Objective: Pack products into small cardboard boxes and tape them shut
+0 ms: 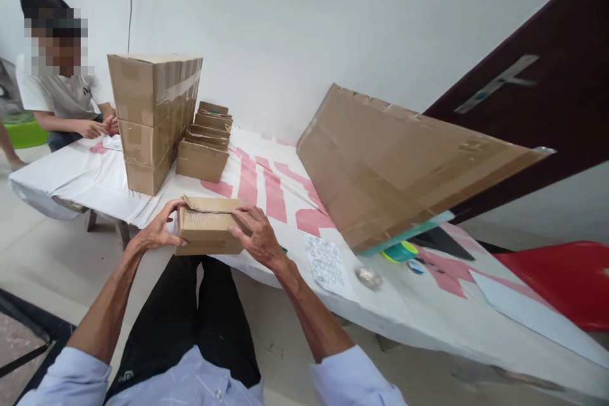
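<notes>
A small cardboard box (209, 242) lies at the near edge of the cloth-covered table, in front of my lap. My left hand (162, 226) grips its left end, thumb low and fingers over the top corner. My right hand (258, 235) rests on the right part of the box, its fingers on the top flap and front edge. The top flap looks slightly raised along a seam. Behind the box stand several open small cartons (202, 162) in a row, beside a tall stack of taped boxes (143, 133).
A large flat cardboard piece (380, 165) leans at the right. Near it are a roll of tape (399, 252), a printed sheet (330, 266) and a small shiny item (368, 277). Another person (66, 95) sits at the far left. A red chair (566, 282) stands right.
</notes>
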A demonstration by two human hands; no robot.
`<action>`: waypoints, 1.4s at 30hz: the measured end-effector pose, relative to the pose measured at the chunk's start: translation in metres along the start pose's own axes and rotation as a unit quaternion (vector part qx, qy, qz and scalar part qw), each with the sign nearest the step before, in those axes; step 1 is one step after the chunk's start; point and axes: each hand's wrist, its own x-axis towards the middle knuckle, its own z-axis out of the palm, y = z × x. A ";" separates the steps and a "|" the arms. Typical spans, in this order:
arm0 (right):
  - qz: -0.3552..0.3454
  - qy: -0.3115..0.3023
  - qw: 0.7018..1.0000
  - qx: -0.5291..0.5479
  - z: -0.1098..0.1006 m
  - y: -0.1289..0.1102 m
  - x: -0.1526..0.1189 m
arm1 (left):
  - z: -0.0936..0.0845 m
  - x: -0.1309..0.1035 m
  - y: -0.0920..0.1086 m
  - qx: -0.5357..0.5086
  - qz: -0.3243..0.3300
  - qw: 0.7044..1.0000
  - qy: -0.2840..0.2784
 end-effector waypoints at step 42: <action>-0.161 0.028 0.979 -0.119 -0.047 -0.104 0.052 | 0.047 0.018 0.076 0.167 0.082 0.975 0.118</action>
